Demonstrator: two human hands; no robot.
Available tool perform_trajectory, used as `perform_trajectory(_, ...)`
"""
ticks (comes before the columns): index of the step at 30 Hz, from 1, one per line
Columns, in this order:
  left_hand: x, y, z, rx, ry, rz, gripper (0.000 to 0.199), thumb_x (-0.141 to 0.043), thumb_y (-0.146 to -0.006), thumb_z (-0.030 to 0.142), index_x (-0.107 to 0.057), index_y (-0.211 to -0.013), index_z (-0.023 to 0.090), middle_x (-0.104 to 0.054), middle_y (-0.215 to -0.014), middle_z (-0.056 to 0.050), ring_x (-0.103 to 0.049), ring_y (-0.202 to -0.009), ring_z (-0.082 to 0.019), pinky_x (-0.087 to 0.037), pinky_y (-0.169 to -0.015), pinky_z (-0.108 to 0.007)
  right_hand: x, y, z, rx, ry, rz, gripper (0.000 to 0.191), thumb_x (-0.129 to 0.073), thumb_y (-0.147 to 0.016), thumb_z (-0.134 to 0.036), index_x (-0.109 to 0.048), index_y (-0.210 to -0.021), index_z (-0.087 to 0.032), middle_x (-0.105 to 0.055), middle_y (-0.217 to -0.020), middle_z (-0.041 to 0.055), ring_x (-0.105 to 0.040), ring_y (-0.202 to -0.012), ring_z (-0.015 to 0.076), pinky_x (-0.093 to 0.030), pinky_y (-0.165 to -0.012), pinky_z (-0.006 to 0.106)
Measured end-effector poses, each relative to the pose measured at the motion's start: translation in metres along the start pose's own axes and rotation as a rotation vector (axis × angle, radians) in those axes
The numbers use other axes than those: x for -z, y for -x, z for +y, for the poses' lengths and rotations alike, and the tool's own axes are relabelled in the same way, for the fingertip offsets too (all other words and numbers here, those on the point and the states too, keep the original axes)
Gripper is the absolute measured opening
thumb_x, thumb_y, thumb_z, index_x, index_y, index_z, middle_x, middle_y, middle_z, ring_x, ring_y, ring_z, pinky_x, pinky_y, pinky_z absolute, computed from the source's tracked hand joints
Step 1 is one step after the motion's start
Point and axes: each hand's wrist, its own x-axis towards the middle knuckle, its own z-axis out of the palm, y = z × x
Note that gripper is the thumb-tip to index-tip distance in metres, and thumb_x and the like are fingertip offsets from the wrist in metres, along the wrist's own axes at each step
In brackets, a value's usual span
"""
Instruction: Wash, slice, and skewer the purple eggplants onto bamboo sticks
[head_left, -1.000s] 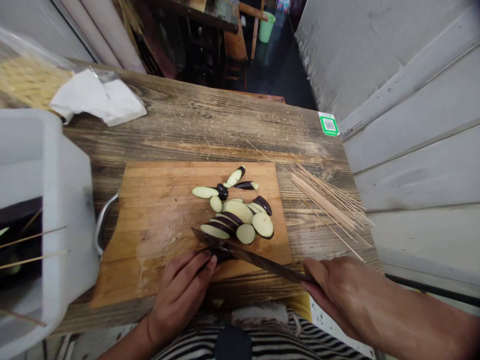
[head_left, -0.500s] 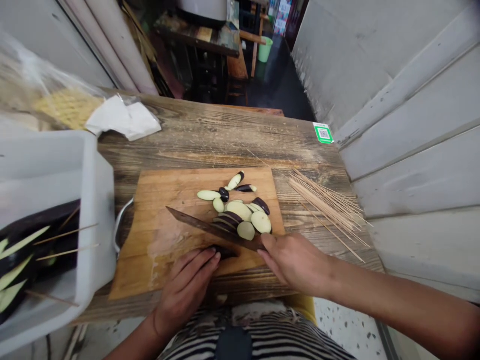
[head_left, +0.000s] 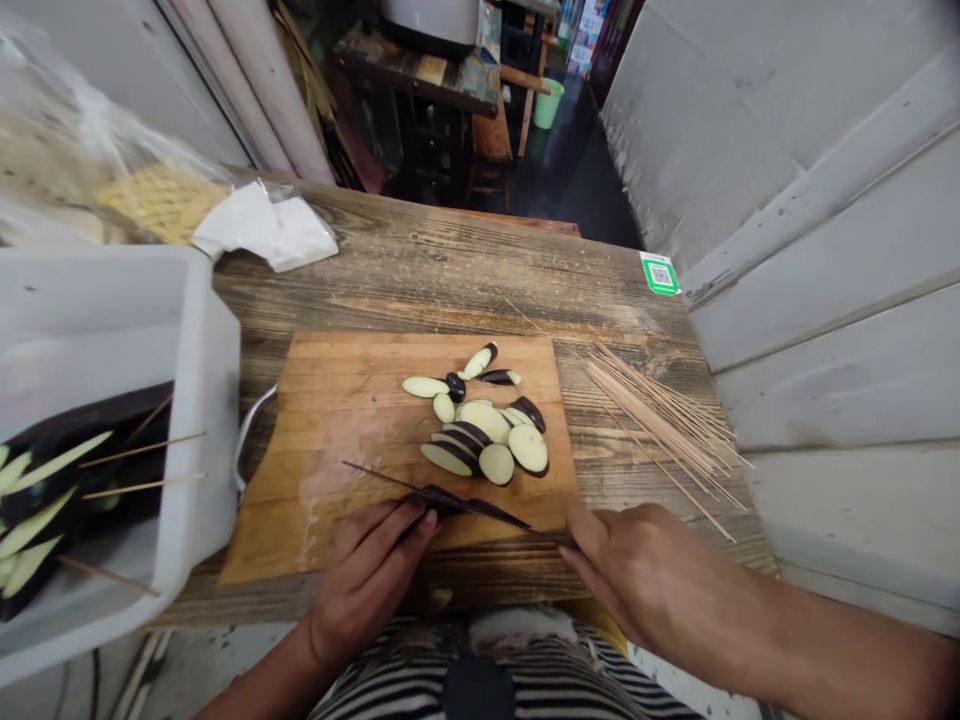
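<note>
My right hand (head_left: 637, 570) is closed round the handle of a knife (head_left: 390, 480). Its thin blade is seen nearly edge-on, pointing left across a dark eggplant piece (head_left: 450, 503). My left hand (head_left: 375, 570) presses that piece down near the front of the wooden cutting board (head_left: 330, 400), fingertips close to the blade. Just beyond the knife lie overlapping eggplant slices (head_left: 484, 420) with pale flesh and purple skin. Smaller eggplant offcuts (head_left: 425, 387) are scattered farther back on the board.
On the left stands a white plastic tub (head_left: 206, 430) holding eggplants and skewered slices. A loose bundle of wooden skewers (head_left: 667, 420) lies right of the board. White napkins (head_left: 270, 228) and a clear bag of yellow food (head_left: 165, 200) sit at the back left. A wall borders the right.
The knife has come down toward me from beside the slices onto the eggplant piece, its blade turned edge-on. My left hand stays on the piece. The view has shifted slightly.
</note>
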Motion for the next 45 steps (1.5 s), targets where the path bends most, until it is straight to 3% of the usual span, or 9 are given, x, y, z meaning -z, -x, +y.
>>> perform_trajectory(14,0.002,0.004,-0.001,-0.014,0.027,-0.06,0.034,-0.067,-0.069,-0.001,-0.063,-0.102,0.008,-0.067,-0.097,-0.011,-0.06,-0.095,-0.022,-0.052,-0.082,-0.036,-0.004,0.01,0.021,0.072,0.034,0.023,0.012,-0.041,-0.09,-0.01,-0.046,-0.083,-0.018,-0.058,-0.059,-0.0024,-0.051,-0.044,0.0116,-0.024,-0.044,0.028)
perform_trajectory(20,0.0,0.003,-0.002,-0.007,0.087,-0.058,0.033,-0.064,-0.072,0.0,-0.062,-0.103,0.01,-0.067,-0.097,-0.012,-0.059,-0.097,-0.022,-0.051,-0.082,-0.037,-0.007,-0.036,0.006,0.029,0.063,-0.07,0.009,-0.045,-0.091,-0.018,-0.049,-0.083,-0.015,-0.064,-0.061,0.0028,-0.057,-0.047,0.0141,-0.022,-0.041,0.027)
perform_trajectory(25,0.003,0.008,-0.005,0.026,0.073,-0.062,0.033,-0.06,-0.077,0.002,-0.062,-0.108,0.014,-0.064,-0.1,-0.011,-0.057,-0.099,-0.022,-0.049,-0.084,-0.037,-0.022,-0.063,-0.001,-0.017,0.076,0.037,0.018,-0.04,-0.094,-0.028,-0.051,-0.091,-0.013,-0.067,-0.065,0.0065,-0.06,-0.05,0.0165,-0.021,-0.042,0.027)
perform_trajectory(32,0.008,0.017,-0.006,0.047,-0.076,-0.041,0.033,-0.055,-0.081,0.008,-0.065,-0.11,0.021,-0.062,-0.103,-0.01,-0.054,-0.1,-0.022,-0.047,-0.085,-0.038,-0.016,-0.038,-0.005,-0.043,0.048,0.118,0.016,-0.039,-0.094,-0.023,-0.05,-0.089,-0.013,-0.065,-0.063,0.0059,-0.059,-0.049,0.0164,-0.024,-0.044,0.026)
perform_trajectory(38,0.009,0.013,-0.005,0.031,-0.014,-0.004,0.036,-0.055,-0.079,0.001,-0.062,-0.111,0.017,-0.065,-0.103,-0.01,-0.058,-0.099,-0.021,-0.049,-0.085,-0.037,-0.006,-0.024,-0.014,0.027,0.068,0.077,0.019,-0.037,-0.095,-0.023,-0.05,-0.087,-0.013,-0.064,-0.061,0.0052,-0.056,-0.047,0.0156,-0.025,-0.043,0.026)
perform_trajectory(45,0.007,0.007,-0.004,0.021,-0.053,0.049,0.033,-0.068,-0.072,0.005,-0.062,-0.104,0.011,-0.068,-0.097,-0.011,-0.061,-0.092,-0.019,-0.051,-0.084,-0.036,-0.003,-0.014,-0.01,0.03,0.073,0.036,0.017,-0.038,-0.095,-0.021,-0.049,-0.084,-0.014,-0.063,-0.061,0.0039,-0.057,-0.049,0.0151,-0.026,-0.044,0.027)
